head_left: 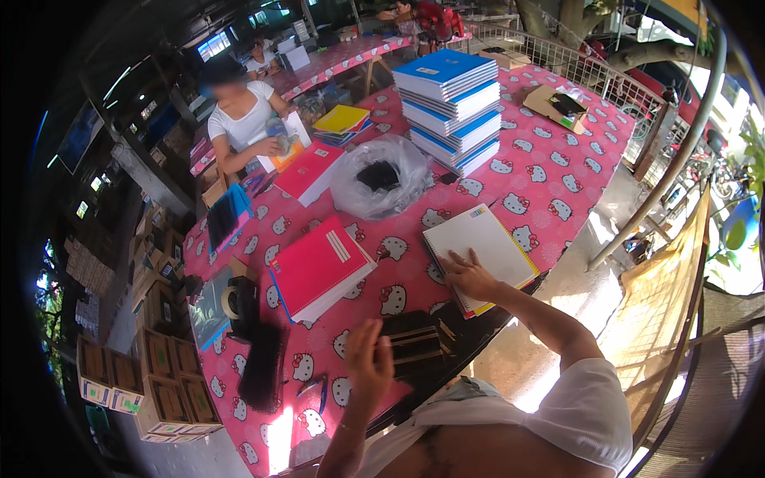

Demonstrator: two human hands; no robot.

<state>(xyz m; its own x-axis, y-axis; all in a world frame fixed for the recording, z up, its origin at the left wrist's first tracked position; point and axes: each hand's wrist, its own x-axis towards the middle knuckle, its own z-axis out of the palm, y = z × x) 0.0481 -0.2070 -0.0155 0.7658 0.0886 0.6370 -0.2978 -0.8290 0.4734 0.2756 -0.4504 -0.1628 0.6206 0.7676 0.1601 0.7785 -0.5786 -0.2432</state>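
My right hand (470,276) lies with its fingers spread on the white cover of a spiral notebook (488,243), close to the table's near edge. Yellow-edged pages or covers show beneath that white cover. My left hand (369,356) is raised over the table with its fingers stretched out, and no object shows in it. Beside it is a black holder or box (413,344) with thin brown strips on it. Further off, to the left, lies a stack of pink-red spiral notebooks (320,267).
A tall stack of blue-covered notebooks (448,107) stands beyond the white one. Left of it sits a clear plastic bag (374,179) with black contents. A tape dispenser (239,307) is at the left. Across the table, a person (243,119) handles papers. Cartons (171,374) stand on the floor.
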